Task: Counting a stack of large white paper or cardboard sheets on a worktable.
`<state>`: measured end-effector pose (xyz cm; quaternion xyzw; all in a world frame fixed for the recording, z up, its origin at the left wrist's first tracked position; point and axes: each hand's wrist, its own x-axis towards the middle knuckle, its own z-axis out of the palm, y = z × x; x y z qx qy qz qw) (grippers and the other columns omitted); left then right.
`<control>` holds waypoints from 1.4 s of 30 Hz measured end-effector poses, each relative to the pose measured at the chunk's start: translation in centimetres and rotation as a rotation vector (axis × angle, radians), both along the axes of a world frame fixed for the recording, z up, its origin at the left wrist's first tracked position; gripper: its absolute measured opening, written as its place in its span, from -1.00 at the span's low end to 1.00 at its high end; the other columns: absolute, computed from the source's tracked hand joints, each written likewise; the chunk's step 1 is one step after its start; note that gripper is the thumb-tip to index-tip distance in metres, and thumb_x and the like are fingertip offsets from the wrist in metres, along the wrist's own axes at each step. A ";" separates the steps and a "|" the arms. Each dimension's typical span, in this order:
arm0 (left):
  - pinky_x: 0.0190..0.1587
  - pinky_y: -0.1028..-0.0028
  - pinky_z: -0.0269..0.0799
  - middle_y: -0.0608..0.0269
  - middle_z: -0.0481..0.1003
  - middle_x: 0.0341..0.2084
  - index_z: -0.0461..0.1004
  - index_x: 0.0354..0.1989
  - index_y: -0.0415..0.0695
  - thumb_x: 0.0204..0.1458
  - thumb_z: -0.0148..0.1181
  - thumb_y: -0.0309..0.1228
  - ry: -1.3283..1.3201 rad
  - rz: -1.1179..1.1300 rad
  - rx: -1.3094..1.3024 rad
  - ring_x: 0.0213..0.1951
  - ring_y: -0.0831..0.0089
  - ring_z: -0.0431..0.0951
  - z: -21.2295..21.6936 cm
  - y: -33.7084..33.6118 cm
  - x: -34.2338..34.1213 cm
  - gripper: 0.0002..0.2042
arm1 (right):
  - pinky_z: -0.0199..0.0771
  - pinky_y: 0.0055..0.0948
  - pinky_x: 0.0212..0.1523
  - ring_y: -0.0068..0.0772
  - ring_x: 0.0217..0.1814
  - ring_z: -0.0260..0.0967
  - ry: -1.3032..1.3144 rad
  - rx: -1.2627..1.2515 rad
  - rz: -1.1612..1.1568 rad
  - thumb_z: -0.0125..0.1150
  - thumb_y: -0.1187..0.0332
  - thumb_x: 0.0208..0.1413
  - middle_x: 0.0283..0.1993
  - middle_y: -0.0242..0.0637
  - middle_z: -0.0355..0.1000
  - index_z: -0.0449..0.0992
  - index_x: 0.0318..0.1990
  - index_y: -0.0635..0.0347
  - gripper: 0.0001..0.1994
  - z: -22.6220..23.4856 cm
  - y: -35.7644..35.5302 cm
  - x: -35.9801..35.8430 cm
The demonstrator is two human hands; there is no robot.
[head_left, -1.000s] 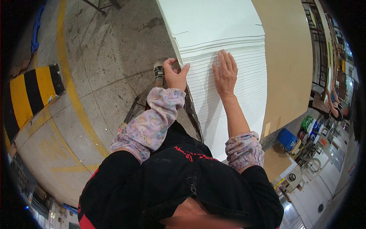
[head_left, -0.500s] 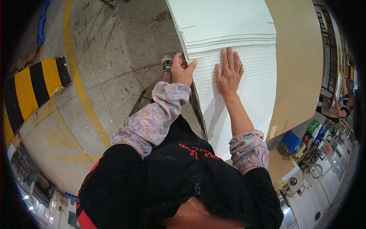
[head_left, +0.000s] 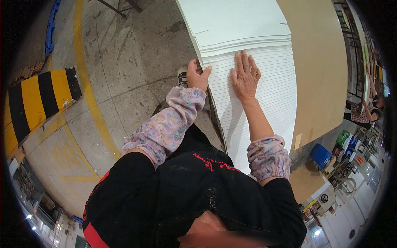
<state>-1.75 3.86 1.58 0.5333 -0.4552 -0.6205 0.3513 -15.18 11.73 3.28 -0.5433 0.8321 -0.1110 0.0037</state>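
Observation:
A long, fanned stack of white sheets [head_left: 264, 103], paper or thin card, lies in front of me, its stepped edges showing as many fine parallel lines. Thicker layers form a ridge across it just beyond my fingertips. My right hand [head_left: 245, 79] rests flat on the fanned part, fingers stretched forward and thumb slightly apart. At the stack's left edge, my left hand [head_left: 198, 76] grips the side, its thumb reaching over the rim and its fingers curled along the edge. The undersides of those fingers are hidden.
A wide brown board [head_left: 316, 62] lies right of the stack. On the floor at left stands a yellow-and-black striped block [head_left: 39, 99]. A blue container [head_left: 321, 156] and machinery are at lower right. Another person [head_left: 364, 115] is at far right.
The whole view has shifted slightly, with the stack now a little farther left. Both hands keep the same places on the sheets.

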 end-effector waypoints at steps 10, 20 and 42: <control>-0.14 0.50 0.35 0.08 0.42 -0.24 0.22 -0.10 -0.35 -0.15 0.17 -0.57 -0.020 -0.156 0.100 -0.22 0.42 0.45 -0.5 -0.5 0.4 -0.59 | -0.22 -0.28 0.22 -0.38 0.26 -0.04 -0.027 -0.146 0.113 -0.05 0.24 -0.02 0.20 -0.41 0.12 0.28 0.07 0.02 -0.58 -0.5 0.6 -0.5; -0.14 0.50 0.35 0.10 0.42 -0.23 0.21 -0.09 -0.35 -0.14 0.15 -0.59 0.020 -0.171 0.086 -0.21 0.45 0.44 0.1 -0.5 0.4 -0.60 | -0.26 -0.26 0.24 -0.41 0.29 -0.09 -0.022 -0.076 0.082 -0.05 0.24 -0.03 0.20 -0.44 0.12 0.27 0.08 0.00 -0.56 0.0 0.6 -0.4; -0.22 0.48 0.34 0.11 0.44 -0.31 0.28 -0.20 -0.31 -0.19 0.17 -0.50 0.097 -0.037 0.005 -0.31 0.43 0.45 -0.8 -1.0 0.5 -0.66 | -0.22 -0.37 0.21 -0.42 0.27 -0.07 -0.116 -0.131 0.086 -0.04 0.21 0.01 0.18 -0.47 0.15 0.28 0.07 0.01 -0.58 0.8 0.1 0.4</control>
